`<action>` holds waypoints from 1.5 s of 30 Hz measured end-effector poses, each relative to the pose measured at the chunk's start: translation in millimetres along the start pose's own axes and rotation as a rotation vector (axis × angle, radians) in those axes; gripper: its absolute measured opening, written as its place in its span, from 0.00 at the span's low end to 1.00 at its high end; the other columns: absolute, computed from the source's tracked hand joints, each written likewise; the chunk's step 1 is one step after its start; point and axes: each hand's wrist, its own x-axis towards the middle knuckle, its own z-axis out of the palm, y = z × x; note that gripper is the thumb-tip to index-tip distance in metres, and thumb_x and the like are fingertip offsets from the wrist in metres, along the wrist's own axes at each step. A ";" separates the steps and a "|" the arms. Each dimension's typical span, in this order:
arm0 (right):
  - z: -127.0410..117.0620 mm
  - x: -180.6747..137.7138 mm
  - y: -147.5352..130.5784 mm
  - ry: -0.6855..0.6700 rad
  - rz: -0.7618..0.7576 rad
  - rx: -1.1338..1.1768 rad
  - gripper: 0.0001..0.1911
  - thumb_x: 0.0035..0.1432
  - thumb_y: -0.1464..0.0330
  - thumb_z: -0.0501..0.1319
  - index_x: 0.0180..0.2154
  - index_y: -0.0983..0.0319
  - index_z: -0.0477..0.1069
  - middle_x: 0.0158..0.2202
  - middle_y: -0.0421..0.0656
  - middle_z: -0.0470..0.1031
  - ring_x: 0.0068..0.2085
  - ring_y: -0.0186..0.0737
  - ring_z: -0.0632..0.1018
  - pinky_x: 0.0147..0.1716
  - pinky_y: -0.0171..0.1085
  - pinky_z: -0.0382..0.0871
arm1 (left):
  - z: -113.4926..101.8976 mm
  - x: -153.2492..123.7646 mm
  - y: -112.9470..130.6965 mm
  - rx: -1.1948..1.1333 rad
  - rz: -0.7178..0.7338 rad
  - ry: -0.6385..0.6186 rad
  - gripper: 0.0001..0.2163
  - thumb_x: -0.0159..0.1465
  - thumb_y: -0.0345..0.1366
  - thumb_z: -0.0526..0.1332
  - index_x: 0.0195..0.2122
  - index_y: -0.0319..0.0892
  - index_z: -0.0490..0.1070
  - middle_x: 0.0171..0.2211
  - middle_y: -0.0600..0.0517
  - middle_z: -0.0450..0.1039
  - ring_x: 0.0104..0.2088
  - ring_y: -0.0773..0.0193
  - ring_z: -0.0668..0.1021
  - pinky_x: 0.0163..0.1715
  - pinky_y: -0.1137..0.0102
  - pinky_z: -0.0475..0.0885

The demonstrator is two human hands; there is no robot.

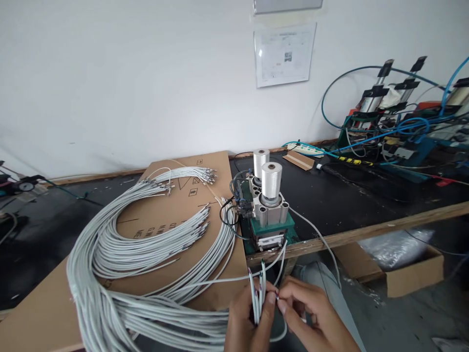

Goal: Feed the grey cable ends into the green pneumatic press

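Observation:
My left hand [249, 318] is closed round several white cables [257, 298], their dark-tipped ends sticking up above the fingers. Right beside it, my right hand [308, 308] pinches the end of a cable between thumb and forefinger; the fingers of both hands nearly meet there. A large bundle of white cables [84, 274] curves across a cardboard sheet [216, 200] to my left, with many bare or tipped ends fanned out. Just beyond my hands stands a small green-based machine [273, 225] with two knurled silver cylinders [271, 181], and white cables run down past its front.
A black bench [348, 200] with a wooden edge spans the view. Pneumatic machines [373, 102] with blue hoses stand at the right, near a power strip [306, 149]. Below the bench, an open carton [414, 276] holds clear plastic. A pressure gauge [26, 186] shows at far left.

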 end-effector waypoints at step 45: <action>34.0 -8.2 40.0 0.033 0.289 0.607 0.16 0.60 0.60 0.62 0.25 0.59 0.63 0.21 0.33 0.62 0.22 0.32 0.67 0.22 0.31 0.60 | -3.0 -2.3 -4.2 0.075 -0.013 -0.182 0.09 0.66 0.33 0.56 0.27 0.43 0.66 0.22 0.58 0.66 0.23 0.68 0.70 0.27 0.75 0.63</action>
